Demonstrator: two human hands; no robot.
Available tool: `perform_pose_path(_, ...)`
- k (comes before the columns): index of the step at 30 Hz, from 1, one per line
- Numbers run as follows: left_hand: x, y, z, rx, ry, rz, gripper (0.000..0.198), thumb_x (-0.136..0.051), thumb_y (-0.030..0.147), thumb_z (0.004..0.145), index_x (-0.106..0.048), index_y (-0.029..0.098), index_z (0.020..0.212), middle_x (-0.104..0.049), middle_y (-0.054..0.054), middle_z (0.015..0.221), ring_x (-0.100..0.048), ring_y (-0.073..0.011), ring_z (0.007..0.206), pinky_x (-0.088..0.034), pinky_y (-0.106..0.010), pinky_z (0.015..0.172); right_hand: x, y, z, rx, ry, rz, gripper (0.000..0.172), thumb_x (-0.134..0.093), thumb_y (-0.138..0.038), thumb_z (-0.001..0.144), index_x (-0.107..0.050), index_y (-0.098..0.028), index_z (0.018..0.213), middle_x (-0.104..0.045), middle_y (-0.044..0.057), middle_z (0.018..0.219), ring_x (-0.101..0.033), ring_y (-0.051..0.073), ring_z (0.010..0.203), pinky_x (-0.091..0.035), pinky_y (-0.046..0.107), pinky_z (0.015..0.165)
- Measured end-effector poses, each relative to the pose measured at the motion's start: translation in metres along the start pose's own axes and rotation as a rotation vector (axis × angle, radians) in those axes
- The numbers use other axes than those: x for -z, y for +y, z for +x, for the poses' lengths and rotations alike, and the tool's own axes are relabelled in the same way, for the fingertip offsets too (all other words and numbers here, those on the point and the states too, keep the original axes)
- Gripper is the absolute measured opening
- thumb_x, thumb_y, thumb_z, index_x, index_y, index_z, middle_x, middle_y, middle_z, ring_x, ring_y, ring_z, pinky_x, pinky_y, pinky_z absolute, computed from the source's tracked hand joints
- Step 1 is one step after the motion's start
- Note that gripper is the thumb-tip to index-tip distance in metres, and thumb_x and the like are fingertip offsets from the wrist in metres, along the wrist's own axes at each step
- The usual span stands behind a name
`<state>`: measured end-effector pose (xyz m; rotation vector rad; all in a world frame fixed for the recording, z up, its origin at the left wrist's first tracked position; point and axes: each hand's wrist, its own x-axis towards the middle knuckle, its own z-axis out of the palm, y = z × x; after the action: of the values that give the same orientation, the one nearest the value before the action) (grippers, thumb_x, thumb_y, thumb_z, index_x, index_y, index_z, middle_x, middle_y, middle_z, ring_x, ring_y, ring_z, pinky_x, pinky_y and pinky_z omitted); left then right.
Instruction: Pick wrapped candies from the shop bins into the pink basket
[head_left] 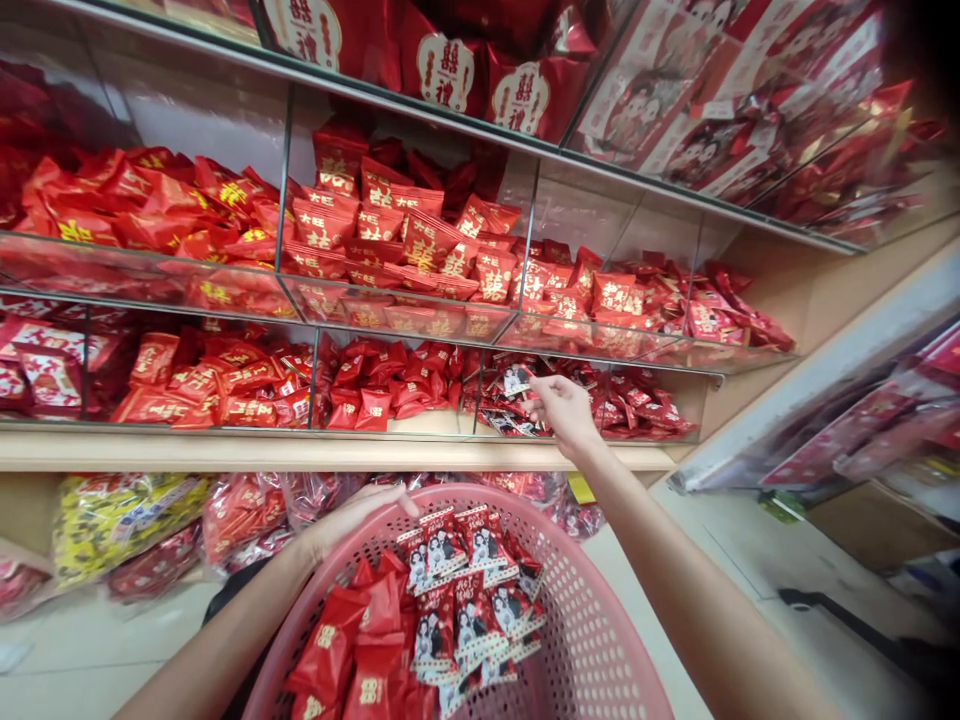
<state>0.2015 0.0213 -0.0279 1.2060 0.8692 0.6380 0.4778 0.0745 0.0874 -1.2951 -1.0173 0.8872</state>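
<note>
My left hand is closed on the far left rim of a pink plastic basket, thumb over the edge. Inside the basket, plain red packets lie at the left, and small red-and-white packets with a printed couple lie beside them. My right hand reaches into a low shelf compartment. Its thumb and fingers pinch the edge of a small couple-printed packet. More such packets lie below it behind the clear front panel.
Glass-divided shelves hold red packets with gold characters, above and to the left. A wooden shelf edge runs above the basket. Below it sit a yellow bag and bagged red goods. A cardboard box stands at the right.
</note>
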Motion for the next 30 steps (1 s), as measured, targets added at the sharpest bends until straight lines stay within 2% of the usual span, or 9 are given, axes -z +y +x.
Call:
perform_pose_path(3, -0.001, 0.0, 0.0, 0.008, -0.025, -0.021, 0.039, -0.049, 0.048, 0.08, -0.069, 0.014, 0.08, -0.067, -0.008, 0.089, -0.06, -0.0231, 0.088, -0.04, -0.033, 0.087, 0.033, -0.002, -0.045, 0.093, -0.05, -0.085, 0.026, -0.065, -0.039, 0.071, -0.053, -0.017, 0.074, -0.056, -0.002, 0.053, -0.054, 0.01, 0.044, -0.042, 0.019, 0.04)
perform_pose_path(5, -0.001, -0.001, 0.001, -0.007, -0.037, 0.01, 0.038, -0.048, 0.047, 0.081, -0.069, 0.014, 0.08, -0.067, -0.008, 0.092, -0.059, -0.0232, 0.09, -0.038, -0.034, 0.09, 0.056, 0.003, -0.077, 0.083, -0.085, -0.198, 0.03, -0.06, -0.046, 0.074, -0.054, -0.017, 0.078, -0.058, -0.001, 0.054, -0.049, 0.009, 0.04, -0.042, 0.021, 0.04)
perform_pose_path(9, 0.001, -0.004, 0.004, -0.04, 0.0, 0.065, 0.037, -0.048, 0.046, 0.081, -0.069, 0.015, 0.078, -0.067, -0.006, 0.093, -0.057, -0.0232, 0.095, -0.034, -0.033, 0.095, 0.096, 0.029, -0.13, -0.04, -0.196, -0.368, 0.033, -0.055, -0.051, 0.076, -0.053, -0.018, 0.073, -0.06, 0.002, 0.053, -0.052, 0.012, 0.044, -0.044, 0.023, 0.044)
perform_pose_path(12, 0.002, -0.008, 0.008, -0.027, -0.018, 0.049, 0.038, -0.048, 0.046, 0.081, -0.069, 0.015, 0.08, -0.067, -0.007, 0.095, -0.058, -0.0238, 0.095, -0.036, -0.034, 0.094, 0.113, 0.051, -0.157, -0.147, -0.271, -0.54, 0.036, -0.048, -0.053, 0.079, -0.053, -0.018, 0.072, -0.061, 0.002, 0.052, -0.053, 0.013, 0.043, -0.042, 0.024, 0.043)
perform_pose_path(18, 0.002, -0.006, 0.007, -0.059, -0.033, 0.114, 0.039, -0.045, 0.045, 0.083, -0.069, 0.015, 0.08, -0.067, -0.007, 0.096, -0.056, -0.0241, 0.099, -0.032, -0.033, 0.098, 0.111, 0.065, -0.185, -0.214, -0.344, -0.816, 0.03, -0.037, -0.044, 0.084, -0.05, -0.02, 0.071, -0.06, 0.0, 0.051, -0.056, 0.014, 0.044, -0.041, 0.023, 0.046)
perform_pose_path(24, 0.001, 0.0, 0.003, -0.092, -0.028, 0.175, 0.038, -0.043, 0.043, 0.084, -0.069, 0.016, 0.079, -0.067, -0.006, 0.093, -0.057, -0.023, 0.097, -0.031, -0.032, 0.098, 0.103, 0.074, -0.187, -0.118, -0.378, -0.933, 0.026, -0.033, -0.033, 0.085, -0.042, -0.021, 0.064, -0.058, 0.0, 0.052, -0.057, 0.014, 0.047, -0.038, 0.022, 0.047)
perform_pose_path(30, -0.001, -0.001, 0.002, -0.054, -0.011, 0.126, 0.037, -0.045, 0.044, 0.083, -0.069, 0.016, 0.08, -0.067, -0.006, 0.094, -0.056, -0.0241, 0.098, -0.032, -0.033, 0.097, 0.1, 0.091, -0.186, -0.05, -0.347, -0.978, 0.024, -0.033, -0.03, 0.085, -0.044, -0.021, 0.066, -0.058, 0.001, 0.052, -0.056, 0.015, 0.047, -0.035, 0.022, 0.045)
